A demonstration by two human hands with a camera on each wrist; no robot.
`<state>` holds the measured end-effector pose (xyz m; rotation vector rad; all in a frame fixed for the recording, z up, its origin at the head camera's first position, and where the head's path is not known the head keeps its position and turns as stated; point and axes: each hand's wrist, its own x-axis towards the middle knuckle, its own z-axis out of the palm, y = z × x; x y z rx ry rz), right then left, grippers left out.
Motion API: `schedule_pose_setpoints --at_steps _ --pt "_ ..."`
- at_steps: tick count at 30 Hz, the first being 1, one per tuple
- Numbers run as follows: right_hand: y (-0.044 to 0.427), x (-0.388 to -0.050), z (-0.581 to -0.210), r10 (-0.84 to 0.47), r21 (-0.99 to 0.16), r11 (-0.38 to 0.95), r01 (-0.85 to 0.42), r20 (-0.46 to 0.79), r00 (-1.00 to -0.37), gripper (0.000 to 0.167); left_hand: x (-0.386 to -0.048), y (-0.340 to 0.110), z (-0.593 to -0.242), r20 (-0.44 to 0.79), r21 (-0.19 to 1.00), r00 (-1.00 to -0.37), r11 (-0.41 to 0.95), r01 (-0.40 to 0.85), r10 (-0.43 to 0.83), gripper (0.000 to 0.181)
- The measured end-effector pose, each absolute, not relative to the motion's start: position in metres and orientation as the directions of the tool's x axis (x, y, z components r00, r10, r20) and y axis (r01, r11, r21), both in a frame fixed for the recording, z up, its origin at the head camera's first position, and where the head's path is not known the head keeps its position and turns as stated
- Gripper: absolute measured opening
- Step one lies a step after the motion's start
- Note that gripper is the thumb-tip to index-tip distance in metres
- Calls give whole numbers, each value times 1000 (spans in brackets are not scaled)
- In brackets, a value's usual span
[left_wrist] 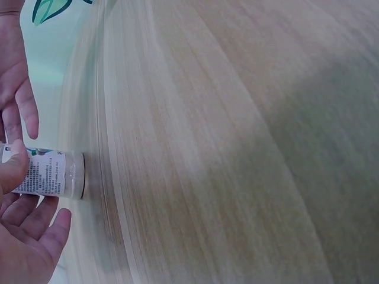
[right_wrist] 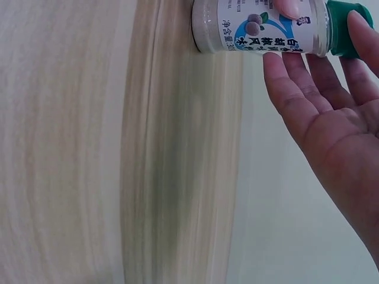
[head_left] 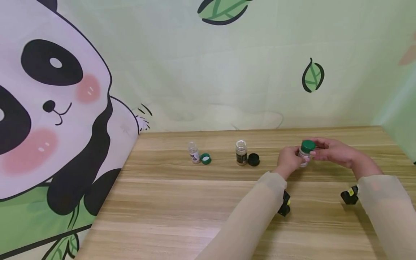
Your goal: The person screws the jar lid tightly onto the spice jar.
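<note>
Hands [head_left: 289, 160] [head_left: 336, 151] on bottle [head_left: 304, 156]; jars [head_left: 241, 158] [head_left: 194, 155] head-view only

This looks like a dressed recording corner; whether it lies in a home, a lab or an office cannot be told. A wood-grain counter [head_left: 169, 213] meets a pale green backdrop [head_left: 182, 76] along its far edge. The backdrop, creased like cloth, is printed with leaves [head_left: 313, 77], and a huge cartoon panda [head_left: 69, 97] looms beyond the left edge. Another pale green surface [head_left: 401, 126] starts at the far right corner. Small labelled jars [head_left: 304, 154] and wrist-worn black devices [head_left: 350, 195] complete the setting.
</note>
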<state>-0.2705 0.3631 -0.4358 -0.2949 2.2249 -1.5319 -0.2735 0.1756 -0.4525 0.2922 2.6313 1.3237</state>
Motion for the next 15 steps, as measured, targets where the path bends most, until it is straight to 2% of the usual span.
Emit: schedule_pose_setpoints --at_steps 8,15 --pt "358 -269 -436 -387 -925 377 51 -208 -899 59 -275 178 -457 -89 805 -968 589 68 233 35" --pt "357 -267 -439 -381 -941 338 21 -158 -911 40 -275 179 -455 -98 809 -970 585 53 224 36"
